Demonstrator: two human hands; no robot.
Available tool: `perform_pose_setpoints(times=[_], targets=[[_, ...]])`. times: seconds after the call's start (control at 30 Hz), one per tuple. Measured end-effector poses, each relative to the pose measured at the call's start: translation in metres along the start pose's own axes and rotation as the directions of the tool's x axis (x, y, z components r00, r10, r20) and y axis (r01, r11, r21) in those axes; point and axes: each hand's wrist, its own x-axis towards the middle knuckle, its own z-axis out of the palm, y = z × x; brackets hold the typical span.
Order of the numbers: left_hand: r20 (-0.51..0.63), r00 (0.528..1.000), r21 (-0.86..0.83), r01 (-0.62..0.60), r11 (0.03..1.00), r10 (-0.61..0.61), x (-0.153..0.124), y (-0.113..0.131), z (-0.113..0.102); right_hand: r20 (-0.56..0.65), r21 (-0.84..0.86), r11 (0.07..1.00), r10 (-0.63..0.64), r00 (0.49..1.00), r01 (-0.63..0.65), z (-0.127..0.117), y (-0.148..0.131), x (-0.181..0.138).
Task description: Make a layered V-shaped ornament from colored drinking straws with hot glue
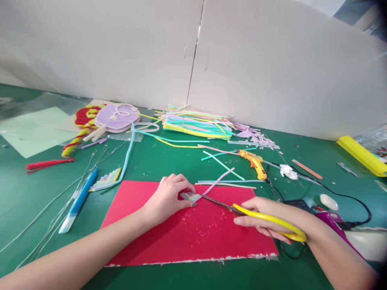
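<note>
Over the red board (169,237), my left hand (169,197) pinches a small piece of joined pastel pipe cleaners (188,196). From that piece a lilac pipe cleaner (216,182) sticks out to the upper right. My right hand (256,219) grips scissors (272,218) with yellow handles. Their blades point left, and the tips reach the lilac pipe cleaner close to my left fingers; whether the blades are around it I cannot tell. A similar stepped pastel piece (107,180), with a long blue pipe cleaner (128,153) at its edge, lies left of the board.
A yellow glue gun (255,163) lies behind the board, its cord running right. Bundled pipe cleaners (196,125) and lilac scraps (260,139) lie along the wall. To the left are a blue pen-like tool (81,197), thin wires and a lilac round fan shape (117,117).
</note>
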Motion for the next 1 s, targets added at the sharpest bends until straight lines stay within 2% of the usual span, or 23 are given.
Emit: perform_pose_setpoints(times=[0.3,0.47,0.67,1.0], targets=[[-0.006,1.000,0.002,-0.010,1.000,0.010,0.000,-0.001,0.000,0.000,-0.019,0.999,0.049,0.999,-0.049,0.002,-0.005,-0.001],[-0.006,1.000,0.002,-0.010,1.000,0.010,-0.001,-0.001,0.000,-0.021,-0.103,0.992,0.065,0.998,-0.067,0.006,-0.012,-0.003],[0.005,1.000,-0.015,0.000,1.000,0.000,0.000,0.002,-0.002,-0.059,-0.138,0.979,0.145,0.988,-0.152,0.012,-0.024,-0.006],[0.002,1.000,0.004,-0.008,1.000,0.008,0.000,0.001,-0.002,-0.025,-0.114,0.992,0.059,0.998,-0.061,0.007,-0.006,0.001]])
